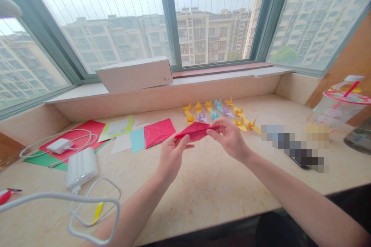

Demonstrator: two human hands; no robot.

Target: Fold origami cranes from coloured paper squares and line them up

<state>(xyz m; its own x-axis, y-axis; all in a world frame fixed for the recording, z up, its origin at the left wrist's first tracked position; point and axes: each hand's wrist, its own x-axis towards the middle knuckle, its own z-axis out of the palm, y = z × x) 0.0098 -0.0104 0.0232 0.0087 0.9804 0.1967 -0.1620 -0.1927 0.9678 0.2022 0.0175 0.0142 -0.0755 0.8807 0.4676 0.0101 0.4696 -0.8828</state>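
Note:
A folded red sheet of origami paper (196, 130) is held up above the counter between both hands. My left hand (174, 149) pinches its left end, thumb on the near side. The right end sits between the thumb and fingers of my right hand (228, 136). Behind the hands stand several small folded paper cranes (214, 115) in yellow, blue and purple. Left of my left hand lies a stack of red paper squares (159, 132), beside a light blue sheet (137, 140) and a white sheet (121, 144).
A white power bank (82, 168) with looping cables lies at left, near a white charger (60, 145) on red and green paper. A long white box (135, 74) rests on the sill. At right are a clear cup with a red straw (327, 110) and a blurred-out object (292, 148).

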